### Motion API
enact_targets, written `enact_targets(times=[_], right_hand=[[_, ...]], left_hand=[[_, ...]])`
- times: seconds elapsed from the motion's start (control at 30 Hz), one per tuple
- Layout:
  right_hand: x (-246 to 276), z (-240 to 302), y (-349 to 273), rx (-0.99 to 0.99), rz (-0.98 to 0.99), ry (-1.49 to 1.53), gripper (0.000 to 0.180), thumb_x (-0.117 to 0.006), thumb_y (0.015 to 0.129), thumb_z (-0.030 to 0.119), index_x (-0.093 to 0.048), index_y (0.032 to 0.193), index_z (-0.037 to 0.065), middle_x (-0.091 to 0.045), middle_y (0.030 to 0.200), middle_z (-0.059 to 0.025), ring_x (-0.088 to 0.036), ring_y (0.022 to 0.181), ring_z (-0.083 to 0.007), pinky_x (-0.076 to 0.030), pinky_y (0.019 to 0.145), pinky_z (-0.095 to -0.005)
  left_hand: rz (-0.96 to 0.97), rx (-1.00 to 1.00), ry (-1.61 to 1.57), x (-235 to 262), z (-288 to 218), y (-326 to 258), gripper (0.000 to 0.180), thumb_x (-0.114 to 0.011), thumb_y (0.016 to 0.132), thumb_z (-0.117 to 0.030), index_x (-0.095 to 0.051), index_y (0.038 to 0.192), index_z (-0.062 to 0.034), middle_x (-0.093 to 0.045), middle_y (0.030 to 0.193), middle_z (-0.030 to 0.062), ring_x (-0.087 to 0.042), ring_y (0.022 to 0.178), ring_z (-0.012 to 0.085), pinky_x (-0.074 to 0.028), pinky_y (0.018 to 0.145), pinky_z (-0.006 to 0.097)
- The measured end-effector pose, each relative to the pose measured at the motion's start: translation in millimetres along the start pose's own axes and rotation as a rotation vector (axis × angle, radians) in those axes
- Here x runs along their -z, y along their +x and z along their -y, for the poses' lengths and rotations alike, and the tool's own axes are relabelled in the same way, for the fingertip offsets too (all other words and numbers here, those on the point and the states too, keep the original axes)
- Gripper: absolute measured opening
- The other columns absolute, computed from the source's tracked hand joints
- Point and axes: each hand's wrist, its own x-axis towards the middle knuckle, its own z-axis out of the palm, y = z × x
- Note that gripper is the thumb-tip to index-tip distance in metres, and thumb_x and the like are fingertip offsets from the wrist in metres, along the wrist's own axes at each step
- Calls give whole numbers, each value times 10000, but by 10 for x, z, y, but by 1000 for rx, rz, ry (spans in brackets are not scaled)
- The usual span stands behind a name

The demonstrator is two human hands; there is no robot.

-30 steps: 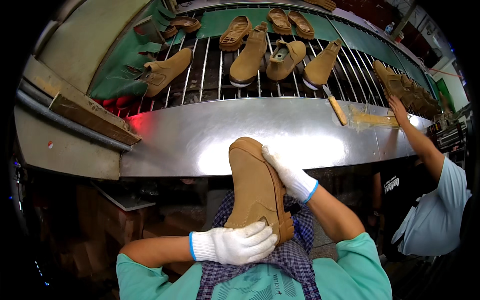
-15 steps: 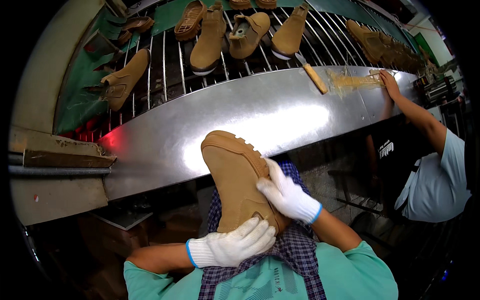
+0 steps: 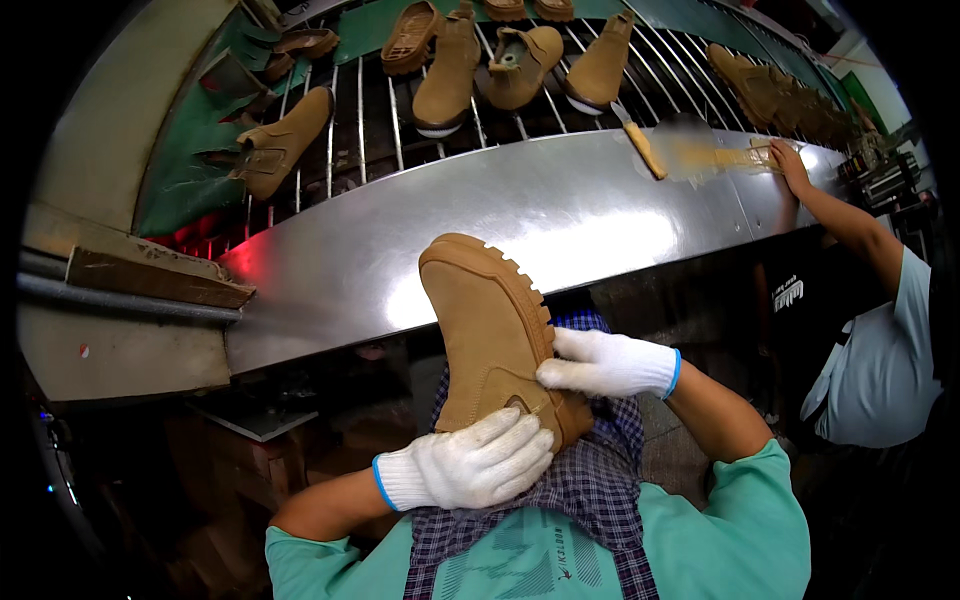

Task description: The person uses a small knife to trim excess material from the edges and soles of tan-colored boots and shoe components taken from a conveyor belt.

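A tan suede boot (image 3: 480, 320) with a chunky brown lugged sole is held before my body, its toe pointing away over the near edge of the metal ledge. My left hand (image 3: 482, 462), in a white knit glove, is closed over the boot's ankle and heel end. My right hand (image 3: 610, 363), gloved alike, grips the sole's right edge near the heel, thumb on the upper and the other fingers partly hidden behind the sole.
A shiny metal ledge (image 3: 340, 270) borders a rack of metal bars carrying several tan boots (image 3: 448, 80) and a loose sole (image 3: 410, 38). A wooden-handled knife (image 3: 642, 148) lies on the ledge beside yellowish film (image 3: 715, 157). At the right, a co-worker's hand (image 3: 790, 165) rests there.
My right hand has slid along the sole toward the heel, its wrist swung outward. The boot's toe points slightly farther away. The surroundings have shifted a little rightward in the view.
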Motion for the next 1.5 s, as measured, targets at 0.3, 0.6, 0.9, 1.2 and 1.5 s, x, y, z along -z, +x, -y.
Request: enact_targets(times=[0.3, 0.6, 0.9, 1.2, 1.5], right_hand=[[1141, 241, 422, 362, -987, -500, 488, -723, 993, 347, -671, 1365, 36, -702, 1320, -218, -672, 1219, -380, -526, 1073, -439], [2171, -1077, 295, -68, -1157, -983, 381, -680, 970, 166, -650, 1349, 167, -644, 1331, -228, -672, 1131, -454, -551, 995, -552], [2982, -1344, 352, -87, -988, 415, 279, -461, 1069, 201, -680, 1198, 86, -655, 820, -66, -627, 651, -213, -526, 568, -372], [197, 811, 747, 368, -593, -400, 415, -651, 1035, 275, -606, 1379, 47, -695, 936, -100, -658, 724, -210, -538, 654, -338], [-120, 1507, 1015, 345, -352, -930, 420, -678, 1057, 341, -607, 1249, -25, -680, 803, -154, -689, 674, -303, -552, 632, -410]], left_hand=[[-839, 831, -627, 1048, 700, 331, 366, -748, 997, -116, -665, 1339, -15, -737, 1228, 103, -729, 1111, 220, -609, 961, 383], [-1041, 1439, -357, 337, 1077, -882, 487, -854, 947, -367, -702, 1201, 19, -772, 1060, 109, -726, 962, 172, -583, 886, 330], [-212, 1612, 111, -3, 414, -961, 743, -694, 905, -734, -728, 867, 8, -729, 767, 185, -751, 751, 365, -597, 730, 453], [-509, 1094, 422, 196, 734, -1115, 1093, -987, 660, -413, -495, 1569, -59, -372, 1635, 241, -357, 1531, 469, -407, 1230, 529], [-212, 1243, 100, 476, 1063, -1026, 1119, -973, 654, -451, -448, 1575, -93, -497, 1496, 180, -498, 1351, 402, -440, 1161, 509]])
